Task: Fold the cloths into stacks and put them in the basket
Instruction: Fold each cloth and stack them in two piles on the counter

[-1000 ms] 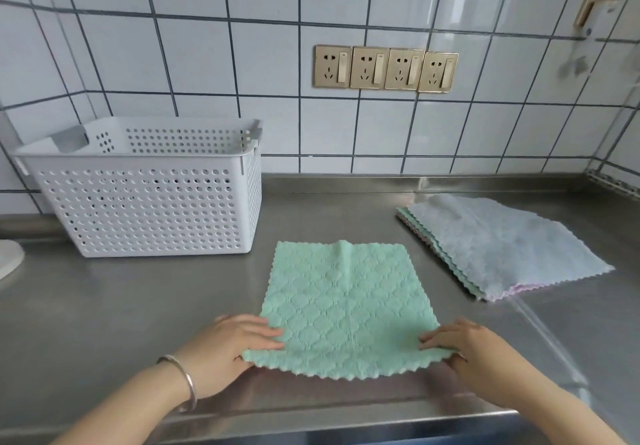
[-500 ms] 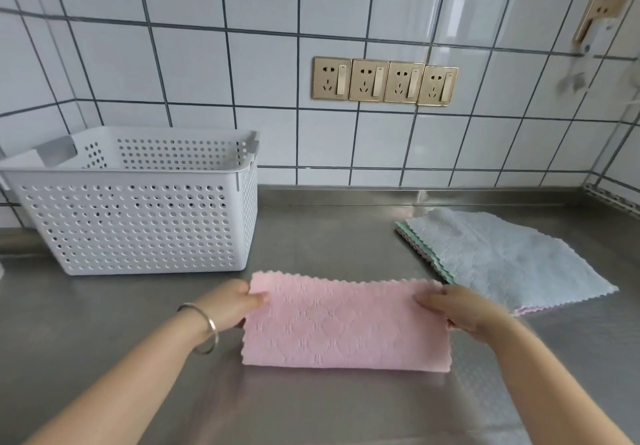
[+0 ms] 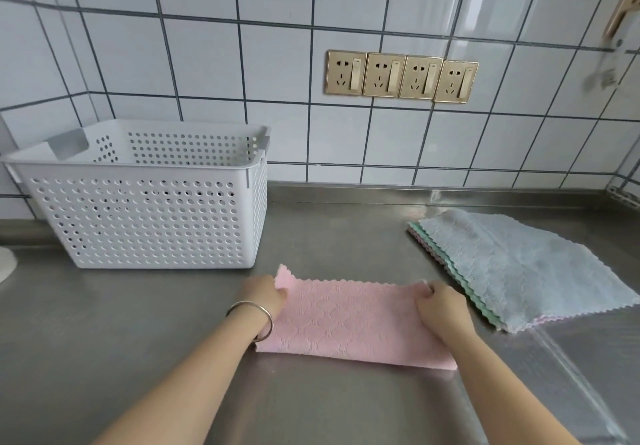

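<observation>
I see the pink cloth lying folded in half on the steel desk, in front of me. My left hand pinches its far left corner and my right hand pinches its far right corner. The white basket stands to the left, and a pile of flat cloths lies to the right.

From my feed, the fingertips of both hands are tucked behind the pink cloth's far corners, so I can't see them. My left hand and right hand each cover part of that cloth. Under the grey cloth, only the stack's edges show. The basket floor is hidden by its front wall. A white object is cut off at left, and a blurred fixture at upper right.
</observation>
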`<state>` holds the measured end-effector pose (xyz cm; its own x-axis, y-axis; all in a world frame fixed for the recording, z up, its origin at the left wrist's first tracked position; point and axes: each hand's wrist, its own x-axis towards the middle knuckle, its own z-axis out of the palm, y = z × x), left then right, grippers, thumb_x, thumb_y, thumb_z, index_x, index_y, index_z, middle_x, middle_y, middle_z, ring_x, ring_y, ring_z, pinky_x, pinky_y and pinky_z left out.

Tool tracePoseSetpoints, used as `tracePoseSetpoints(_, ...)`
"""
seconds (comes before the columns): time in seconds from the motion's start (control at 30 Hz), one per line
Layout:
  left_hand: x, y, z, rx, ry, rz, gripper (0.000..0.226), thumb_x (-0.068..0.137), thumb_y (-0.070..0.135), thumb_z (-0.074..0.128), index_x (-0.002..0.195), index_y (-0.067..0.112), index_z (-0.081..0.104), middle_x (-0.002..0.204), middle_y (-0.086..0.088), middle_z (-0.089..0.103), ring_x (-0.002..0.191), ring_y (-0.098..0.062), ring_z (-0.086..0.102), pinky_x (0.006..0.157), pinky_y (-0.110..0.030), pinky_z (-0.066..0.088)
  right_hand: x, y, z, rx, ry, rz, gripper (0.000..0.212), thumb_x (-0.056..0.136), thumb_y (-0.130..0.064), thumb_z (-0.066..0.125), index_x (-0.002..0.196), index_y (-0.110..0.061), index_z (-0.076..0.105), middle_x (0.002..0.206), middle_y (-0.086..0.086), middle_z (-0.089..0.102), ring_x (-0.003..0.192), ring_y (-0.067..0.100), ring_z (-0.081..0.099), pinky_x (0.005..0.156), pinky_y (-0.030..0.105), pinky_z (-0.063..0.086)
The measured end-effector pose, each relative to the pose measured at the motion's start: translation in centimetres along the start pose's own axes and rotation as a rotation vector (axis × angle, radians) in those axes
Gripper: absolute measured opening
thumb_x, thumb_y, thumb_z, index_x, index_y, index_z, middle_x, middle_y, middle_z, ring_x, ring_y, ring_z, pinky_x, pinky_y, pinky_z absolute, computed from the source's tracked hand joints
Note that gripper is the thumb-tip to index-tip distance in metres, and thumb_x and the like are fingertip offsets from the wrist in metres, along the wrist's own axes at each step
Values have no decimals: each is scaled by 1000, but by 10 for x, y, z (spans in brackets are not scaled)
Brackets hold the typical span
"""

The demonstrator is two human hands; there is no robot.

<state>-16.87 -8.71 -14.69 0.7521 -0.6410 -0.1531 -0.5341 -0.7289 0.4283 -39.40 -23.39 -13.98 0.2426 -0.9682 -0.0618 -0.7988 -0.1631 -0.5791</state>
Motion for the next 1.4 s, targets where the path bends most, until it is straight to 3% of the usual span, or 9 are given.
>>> tracePoseSetpoints(0.17, -22, 5, 6, 227, 248, 193, 67, 82, 42, 56, 140, 21, 28, 144, -4, 33, 133, -27, 31, 104, -39, 35, -21, -9, 6, -458, 175, -296, 58, 88, -30, 46, 142, -24, 26, 139, 4, 36, 126, 26, 35, 100, 35, 34)
tracePoseSetpoints(0.27, -40, 23, 20, 330, 32, 427, 62, 91, 46, 36, 147, 36, 11, 159, 8, 0, 147, -23, -3, 115, -53, 2, -46, -19, 30, -462, -9, -508, 63, 81, -36, 14, 141, -28, 32, 149, 0, 32, 136, 25, 27, 110, 35, 22)
tracePoseSetpoints(0.4, -52, 29, 39, 442, -187, 488, 58, 95, 51, 21, 147, 38, -3, 157, 13, -15, 145, -22, -19, 113, -58, -10, -72, -22, 48, -471, -187, -528, 70, 77, -46, 11, 131, -31, 52, 143, 1, 46, 129, 29, 47, 102, 47, 41)
tracePoseSetpoints(0.53, -53, 16, 40, 440, -189, 427, 65, 89, 65, 22, 144, 46, -6, 156, 11, -19, 144, -24, -21, 113, -58, -13, -74, 2, 45, -454, -213, -440, 120, 44, -77, -39, 148, -38, 7, 158, -11, -3, 146, 14, -2, 118, 38, 2)
tracePoseSetpoints(0.67, -50, 2, 36, 376, -183, 392, 71, 82, 75, 25, 143, 49, 0, 157, 9, -18, 144, -24, -22, 115, -56, -11, -77, 22, 30, -441, -127, -295, 61, 93, -58, 11, 149, -32, 7, 159, -4, -2, 147, 18, -2, 118, 37, 4)
tracePoseSetpoints(0.83, -53, 0, 36, 376, -173, 388, 74, 80, 76, 26, 144, 48, 2, 157, 7, -17, 144, -24, -22, 115, -55, -9, -78, 24, 18, -71, -24, -127, 59, 92, -22, 49, 144, -9, 24, 153, 19, 18, 140, 32, 20, 111, 36, 22)
tracePoseSetpoints(1.03, -56, 4, 34, 372, -216, 379, 78, 78, 77, 28, 144, 46, 1, 157, 6, -19, 143, -26, -24, 113, -57, -13, -59, 17, -14, 417, -41, 297, 60, 82, -10, 60, 137, 0, 38, 117, 22, 57, 103, 34, 59, 85, 35, 45)
tracePoseSetpoints(1.13, -53, 12, 34, 394, -206, 393, 70, 84, 68, 27, 146, 41, 5, 157, 4, -19, 143, -29, -24, 113, -57, -13, -67, 15, -22, 581, -143, 348, 9, 82, -5, 60, 74, -3, 57, 56, 10, 49, 41, 20, 43, 44, 23, 34)
tracePoseSetpoints(1.4, -39, 34, 54, 442, -169, 596, 69, 91, 58, 21, 149, 28, -2, 158, 13, -11, 146, -16, -15, 115, -57, -2, -97, -3, 12, 1009, 155, 348, 17, 83, -4, 50, 93, -7, 63, 82, 8, 61, 73, 22, 54, 61, 30, 41)
